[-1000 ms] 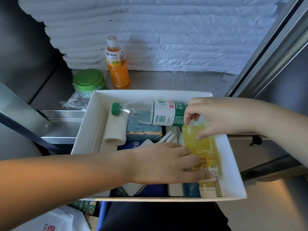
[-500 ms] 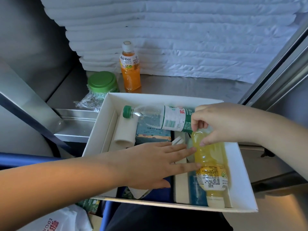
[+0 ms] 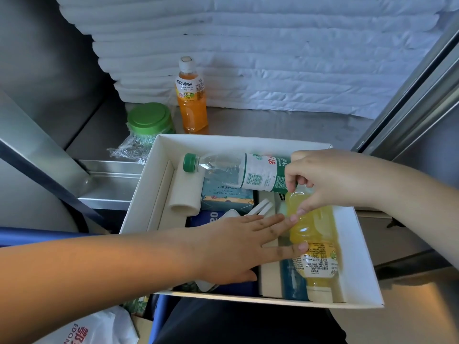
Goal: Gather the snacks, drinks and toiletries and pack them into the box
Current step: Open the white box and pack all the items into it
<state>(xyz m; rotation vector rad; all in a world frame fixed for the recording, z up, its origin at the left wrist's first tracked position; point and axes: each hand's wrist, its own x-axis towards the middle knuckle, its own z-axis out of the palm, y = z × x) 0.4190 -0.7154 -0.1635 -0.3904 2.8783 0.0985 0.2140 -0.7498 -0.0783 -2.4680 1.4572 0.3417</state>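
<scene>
Looking down from the head camera: white box (image 3: 360,264) sits in front of the person, already part-filled. A yellow juice bottle (image 3: 314,232) lies on its side along the right wall, white cap toward the near rim.

Right hand (image 3: 323,180): thumb and fingers curled, pinching the far end of the yellow juice bottle, probably to steer it down into the slot. Left hand (image 3: 231,247): fingers straight and spread, tips touching the bottle's left flank; it grips nothing. Judgement: it acts as a guide so the bottle does not roll inward.

A water bottle (image 3: 238,173) lies crosswise at the back of the box, green cap to the left, its label end under the right hand. Below it sit a children's wash and care set (image 3: 227,197) and a white roll (image 3: 185,192); laying items flat likely keeps everything below the rim.

Outside the box, behind its far wall: a Mogu Mogu orange drink (image 3: 192,103) upright and a green-lidded jar (image 3: 150,117) just beside it. Both remain to be packed.
</scene>
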